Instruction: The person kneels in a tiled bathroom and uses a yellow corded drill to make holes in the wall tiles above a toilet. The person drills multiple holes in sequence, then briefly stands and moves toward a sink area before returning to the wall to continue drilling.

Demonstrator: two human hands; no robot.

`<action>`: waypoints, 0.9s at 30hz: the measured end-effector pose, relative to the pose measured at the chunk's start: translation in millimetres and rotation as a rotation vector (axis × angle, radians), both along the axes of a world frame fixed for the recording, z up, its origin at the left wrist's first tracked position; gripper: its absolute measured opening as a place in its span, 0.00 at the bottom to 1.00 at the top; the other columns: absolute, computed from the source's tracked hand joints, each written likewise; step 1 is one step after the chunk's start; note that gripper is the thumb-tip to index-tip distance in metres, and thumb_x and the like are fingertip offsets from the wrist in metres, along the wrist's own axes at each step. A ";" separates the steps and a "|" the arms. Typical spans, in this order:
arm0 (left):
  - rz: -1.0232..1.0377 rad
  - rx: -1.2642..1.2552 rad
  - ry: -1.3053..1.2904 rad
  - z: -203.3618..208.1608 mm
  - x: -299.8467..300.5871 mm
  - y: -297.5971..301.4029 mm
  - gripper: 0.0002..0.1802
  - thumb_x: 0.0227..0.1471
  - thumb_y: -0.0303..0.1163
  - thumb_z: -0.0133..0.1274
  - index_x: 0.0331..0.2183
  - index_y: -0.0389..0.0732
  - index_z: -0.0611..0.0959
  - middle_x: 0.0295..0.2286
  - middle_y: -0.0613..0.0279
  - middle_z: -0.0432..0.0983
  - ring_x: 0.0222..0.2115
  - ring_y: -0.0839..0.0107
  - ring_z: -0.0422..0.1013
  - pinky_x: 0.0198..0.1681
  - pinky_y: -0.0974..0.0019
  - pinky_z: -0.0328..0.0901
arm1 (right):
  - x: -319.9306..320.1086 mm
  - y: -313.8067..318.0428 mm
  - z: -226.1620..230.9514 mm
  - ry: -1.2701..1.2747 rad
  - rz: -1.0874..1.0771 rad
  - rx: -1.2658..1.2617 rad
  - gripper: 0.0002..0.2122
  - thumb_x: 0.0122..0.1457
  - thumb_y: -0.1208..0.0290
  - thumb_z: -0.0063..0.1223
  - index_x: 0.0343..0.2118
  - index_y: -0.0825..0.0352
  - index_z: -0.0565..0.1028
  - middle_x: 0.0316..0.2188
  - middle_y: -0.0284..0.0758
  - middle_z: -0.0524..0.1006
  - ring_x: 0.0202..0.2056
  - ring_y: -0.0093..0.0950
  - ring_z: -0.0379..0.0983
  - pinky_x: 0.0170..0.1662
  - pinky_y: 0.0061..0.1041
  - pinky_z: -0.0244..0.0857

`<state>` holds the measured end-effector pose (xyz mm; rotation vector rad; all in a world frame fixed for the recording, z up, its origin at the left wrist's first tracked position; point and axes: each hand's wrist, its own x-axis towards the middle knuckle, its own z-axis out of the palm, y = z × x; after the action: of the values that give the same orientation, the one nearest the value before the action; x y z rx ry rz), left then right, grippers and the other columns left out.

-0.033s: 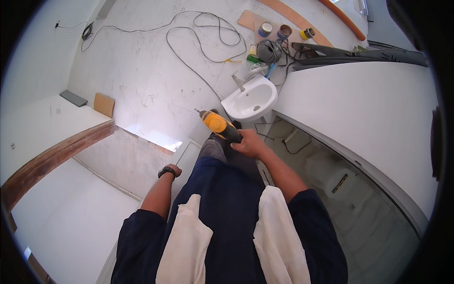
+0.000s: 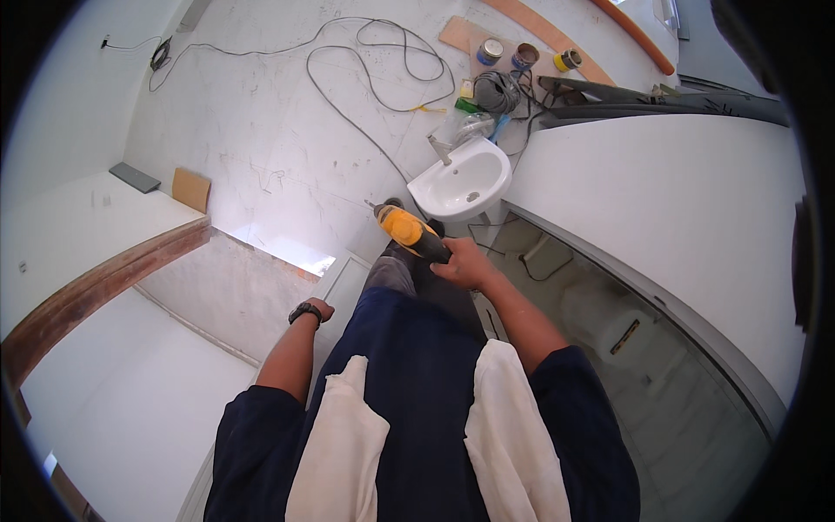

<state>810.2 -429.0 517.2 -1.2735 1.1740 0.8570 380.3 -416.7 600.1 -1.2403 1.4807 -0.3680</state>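
My right hand [image 2: 468,263] is wrapped round the dark rear grip of a yellow and black power drill [image 2: 409,233]. The drill's bit end points up and left, away from me, a short way left of a white washbasin [image 2: 465,183]. My left hand [image 2: 323,308], with a black watch on the wrist, is held low on my left beside a white panel edge. Its fingers look curled in; anything in them is hidden.
A long grey cable [image 2: 352,55] winds over the pale floor. Beyond the basin lie paint tins [image 2: 524,56], a coil of grey cord [image 2: 496,93] and dark panels [image 2: 670,103]. A white surface [image 2: 661,191] stands right, a reddish wooden beam [image 2: 104,265] left.
The drill and my right hand have shifted slightly to the right. My left hand stays nearly where it was.
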 end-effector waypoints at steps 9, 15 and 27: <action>0.023 -0.357 0.372 16.4 -58.5 -42.6 0.34 0.63 0.52 0.53 0.61 0.36 0.78 0.56 0.39 0.77 0.59 0.46 0.72 0.62 0.47 0.68 | -50.7 51.0 14.3 0.102 -0.050 0.151 0.20 0.51 0.64 0.67 0.44 0.71 0.81 0.34 0.51 0.83 0.38 0.46 0.83 0.44 0.38 0.74; -0.170 -0.276 0.469 17.2 -123.2 -68.1 0.32 0.63 0.51 0.54 0.59 0.39 0.79 0.56 0.45 0.76 0.58 0.49 0.73 0.62 0.47 0.68 | -46.9 27.2 71.8 -0.127 -0.264 -0.043 0.14 0.53 0.68 0.67 0.37 0.73 0.80 0.24 0.34 0.79 0.29 0.21 0.75 0.37 0.27 0.70; -0.120 -0.326 0.379 -2.5 -103.0 -58.9 0.26 0.64 0.44 0.52 0.58 0.42 0.82 0.56 0.45 0.78 0.59 0.50 0.73 0.63 0.50 0.67 | 23.0 -4.5 58.0 -0.161 -0.281 -0.357 0.16 0.50 0.69 0.67 0.41 0.71 0.81 0.32 0.45 0.82 0.35 0.45 0.80 0.42 0.38 0.74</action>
<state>707.2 -488.0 514.7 -1.3168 1.7304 0.8638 403.2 -421.1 658.1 -1.2425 1.4923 -0.9321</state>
